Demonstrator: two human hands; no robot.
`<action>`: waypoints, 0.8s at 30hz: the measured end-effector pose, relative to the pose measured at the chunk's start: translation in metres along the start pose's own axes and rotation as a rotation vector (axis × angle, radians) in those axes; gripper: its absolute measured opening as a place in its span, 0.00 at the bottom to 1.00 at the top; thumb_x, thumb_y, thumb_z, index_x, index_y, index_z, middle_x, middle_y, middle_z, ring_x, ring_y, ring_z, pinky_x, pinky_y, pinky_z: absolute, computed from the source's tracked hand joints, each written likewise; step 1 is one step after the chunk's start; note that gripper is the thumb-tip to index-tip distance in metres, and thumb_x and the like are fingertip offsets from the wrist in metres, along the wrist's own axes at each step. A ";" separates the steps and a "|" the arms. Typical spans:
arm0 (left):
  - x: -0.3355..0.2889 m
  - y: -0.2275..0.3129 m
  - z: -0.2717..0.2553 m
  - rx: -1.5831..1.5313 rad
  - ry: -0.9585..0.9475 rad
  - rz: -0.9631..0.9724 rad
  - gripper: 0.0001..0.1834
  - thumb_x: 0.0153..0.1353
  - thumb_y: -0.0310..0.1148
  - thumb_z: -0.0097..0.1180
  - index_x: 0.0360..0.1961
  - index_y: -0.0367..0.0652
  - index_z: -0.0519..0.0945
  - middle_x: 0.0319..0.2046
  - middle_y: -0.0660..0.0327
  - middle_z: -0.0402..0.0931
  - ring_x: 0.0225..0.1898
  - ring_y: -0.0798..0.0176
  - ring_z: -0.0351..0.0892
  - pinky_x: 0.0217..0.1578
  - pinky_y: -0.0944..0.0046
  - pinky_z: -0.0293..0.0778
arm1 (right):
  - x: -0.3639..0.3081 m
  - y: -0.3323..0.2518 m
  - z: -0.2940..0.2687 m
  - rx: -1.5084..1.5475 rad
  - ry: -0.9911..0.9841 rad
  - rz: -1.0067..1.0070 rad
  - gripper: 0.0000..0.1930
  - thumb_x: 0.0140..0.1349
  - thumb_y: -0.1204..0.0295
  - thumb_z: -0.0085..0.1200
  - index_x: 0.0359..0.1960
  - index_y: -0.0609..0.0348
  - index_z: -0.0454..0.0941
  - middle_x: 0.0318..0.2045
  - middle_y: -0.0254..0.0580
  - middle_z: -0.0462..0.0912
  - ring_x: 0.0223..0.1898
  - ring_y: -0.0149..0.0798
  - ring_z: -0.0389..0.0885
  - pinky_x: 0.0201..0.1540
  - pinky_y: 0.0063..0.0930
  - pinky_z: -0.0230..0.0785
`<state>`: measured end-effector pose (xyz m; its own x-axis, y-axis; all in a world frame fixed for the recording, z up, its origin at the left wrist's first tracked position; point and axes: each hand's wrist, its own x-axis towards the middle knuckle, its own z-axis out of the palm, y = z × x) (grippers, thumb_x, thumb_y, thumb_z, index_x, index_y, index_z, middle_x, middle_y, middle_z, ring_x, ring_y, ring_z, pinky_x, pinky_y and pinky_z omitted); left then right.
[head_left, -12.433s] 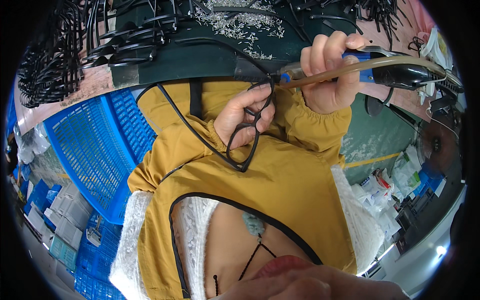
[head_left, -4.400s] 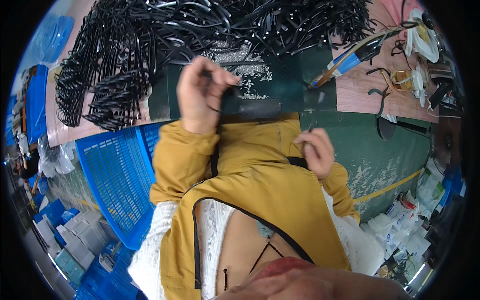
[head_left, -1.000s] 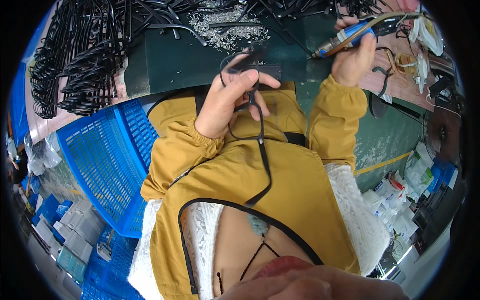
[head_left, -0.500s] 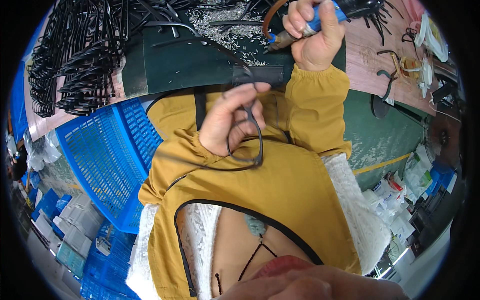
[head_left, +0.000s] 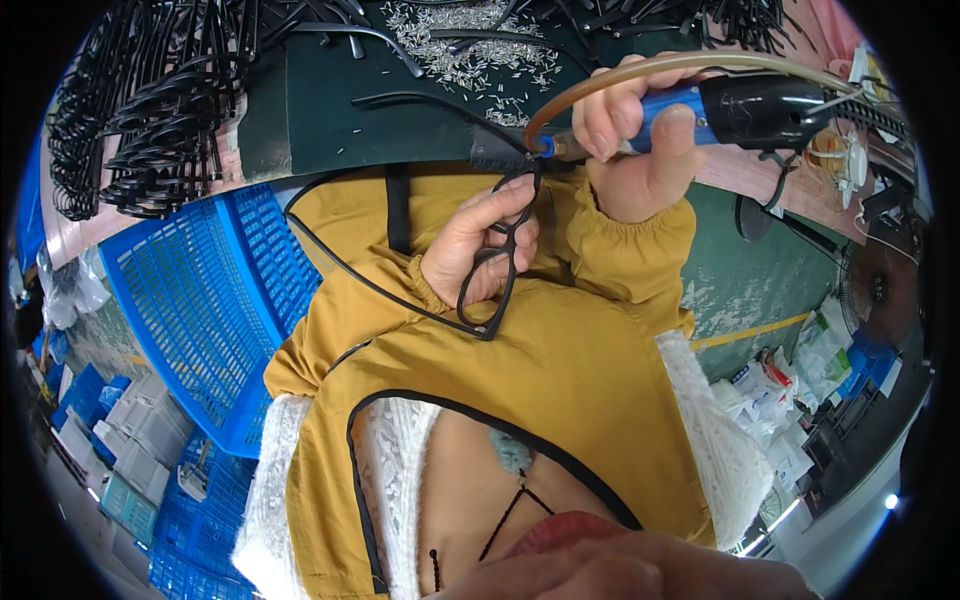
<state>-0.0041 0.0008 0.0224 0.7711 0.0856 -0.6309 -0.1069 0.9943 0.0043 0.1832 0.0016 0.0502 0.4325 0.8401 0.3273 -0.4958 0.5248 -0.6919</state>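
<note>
I have my left hand (head_left: 478, 250) clamped on the black glasses frame (head_left: 498, 262) just below the table's near edge and my right hand (head_left: 640, 140) closed around the blue-handled driver (head_left: 700, 108), its tip at the frame's hinge corner, which, I judge, needs steady alignment next.

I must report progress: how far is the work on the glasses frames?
Done: cannot tell which frames are finished. In hand: the left hand holds a black plastic glasses frame; the right hand puts a blue-handled power tool to its top. Left: perhaps the heap of black frames.
</note>
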 end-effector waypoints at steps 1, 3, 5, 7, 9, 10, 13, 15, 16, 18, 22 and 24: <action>0.000 0.000 -0.001 0.001 -0.062 0.004 0.14 0.75 0.42 0.54 0.57 0.52 0.77 0.21 0.67 0.73 0.18 0.70 0.67 0.17 0.72 0.63 | 0.001 0.000 0.002 0.004 -0.028 0.000 0.15 0.68 0.67 0.62 0.47 0.60 0.70 0.23 0.39 0.72 0.21 0.32 0.72 0.22 0.25 0.63; 0.002 0.002 -0.002 0.003 -0.115 -0.003 0.14 0.75 0.42 0.53 0.57 0.52 0.77 0.21 0.67 0.72 0.17 0.70 0.67 0.17 0.72 0.62 | 0.001 0.001 0.004 0.006 0.012 0.049 0.13 0.68 0.69 0.61 0.42 0.60 0.68 0.23 0.40 0.73 0.19 0.31 0.71 0.21 0.24 0.62; 0.004 0.003 -0.003 -0.002 -0.147 -0.011 0.14 0.75 0.42 0.53 0.57 0.52 0.77 0.21 0.67 0.72 0.17 0.70 0.66 0.16 0.72 0.61 | 0.001 0.002 0.003 -0.015 -0.013 0.102 0.13 0.68 0.69 0.61 0.40 0.59 0.68 0.23 0.40 0.73 0.19 0.31 0.71 0.20 0.23 0.61; 0.005 0.003 -0.004 -0.017 -0.091 -0.019 0.14 0.75 0.42 0.53 0.56 0.52 0.77 0.21 0.67 0.72 0.17 0.70 0.66 0.15 0.73 0.59 | 0.002 0.001 -0.002 -0.016 -0.042 0.095 0.12 0.69 0.68 0.59 0.39 0.59 0.68 0.23 0.38 0.71 0.19 0.29 0.70 0.19 0.22 0.58; 0.003 0.004 -0.003 0.055 -0.036 -0.032 0.16 0.73 0.43 0.53 0.56 0.48 0.77 0.22 0.64 0.75 0.20 0.68 0.72 0.17 0.71 0.60 | 0.006 0.000 -0.011 0.015 -0.059 0.143 0.12 0.71 0.66 0.58 0.38 0.58 0.68 0.22 0.37 0.70 0.19 0.28 0.69 0.18 0.22 0.57; 0.001 0.005 -0.002 0.095 -0.009 -0.037 0.18 0.72 0.43 0.54 0.56 0.46 0.77 0.22 0.63 0.76 0.21 0.67 0.76 0.18 0.70 0.61 | 0.009 -0.003 -0.017 0.022 -0.080 0.210 0.13 0.73 0.55 0.54 0.46 0.49 0.72 0.26 0.29 0.69 0.23 0.25 0.64 0.22 0.18 0.56; -0.009 0.014 0.004 0.161 -0.068 0.000 0.23 0.73 0.46 0.49 0.59 0.42 0.78 0.22 0.63 0.76 0.21 0.65 0.76 0.20 0.70 0.64 | 0.031 0.001 -0.034 -0.009 0.116 -0.009 0.12 0.75 0.55 0.51 0.47 0.48 0.74 0.27 0.27 0.70 0.22 0.24 0.65 0.22 0.17 0.55; -0.015 0.028 0.009 0.162 -0.115 0.091 0.25 0.72 0.45 0.46 0.58 0.37 0.79 0.24 0.62 0.76 0.26 0.64 0.78 0.27 0.70 0.70 | 0.045 0.013 -0.038 0.017 0.104 -0.032 0.11 0.76 0.56 0.50 0.45 0.48 0.75 0.26 0.27 0.70 0.22 0.24 0.66 0.22 0.18 0.56; -0.016 0.035 0.011 0.150 -0.189 0.185 0.24 0.72 0.43 0.46 0.58 0.36 0.79 0.27 0.61 0.77 0.29 0.64 0.79 0.29 0.70 0.72 | 0.056 0.019 -0.041 0.007 0.101 -0.067 0.10 0.75 0.58 0.52 0.44 0.48 0.74 0.25 0.28 0.70 0.20 0.25 0.66 0.20 0.18 0.56; -0.014 0.045 0.016 0.305 -0.130 0.444 0.23 0.70 0.38 0.49 0.59 0.33 0.76 0.35 0.57 0.78 0.35 0.63 0.79 0.36 0.70 0.76 | 0.069 0.032 -0.039 0.413 0.043 -0.081 0.09 0.75 0.60 0.54 0.43 0.49 0.74 0.24 0.29 0.69 0.18 0.25 0.64 0.17 0.18 0.55; -0.001 0.040 0.022 0.680 -0.016 1.127 0.15 0.67 0.14 0.51 0.53 0.36 0.73 0.45 0.55 0.75 0.53 0.58 0.81 0.56 0.59 0.78 | 0.069 0.030 -0.033 0.712 -0.008 -0.026 0.09 0.75 0.60 0.53 0.45 0.49 0.74 0.23 0.30 0.69 0.17 0.26 0.64 0.17 0.19 0.55; -0.003 0.027 0.019 0.983 -0.062 1.236 0.10 0.70 0.16 0.49 0.49 0.35 0.77 0.50 0.50 0.76 0.57 0.53 0.80 0.61 0.56 0.74 | 0.056 0.017 -0.033 0.310 0.025 0.011 0.10 0.76 0.60 0.52 0.48 0.51 0.74 0.23 0.30 0.68 0.17 0.26 0.64 0.17 0.19 0.55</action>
<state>0.0025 0.0287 0.0389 0.5457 0.8196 0.1748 -0.2507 -0.0394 0.9673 0.2239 0.0534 0.0358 0.4421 0.8446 0.3020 -0.7049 0.5354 -0.4653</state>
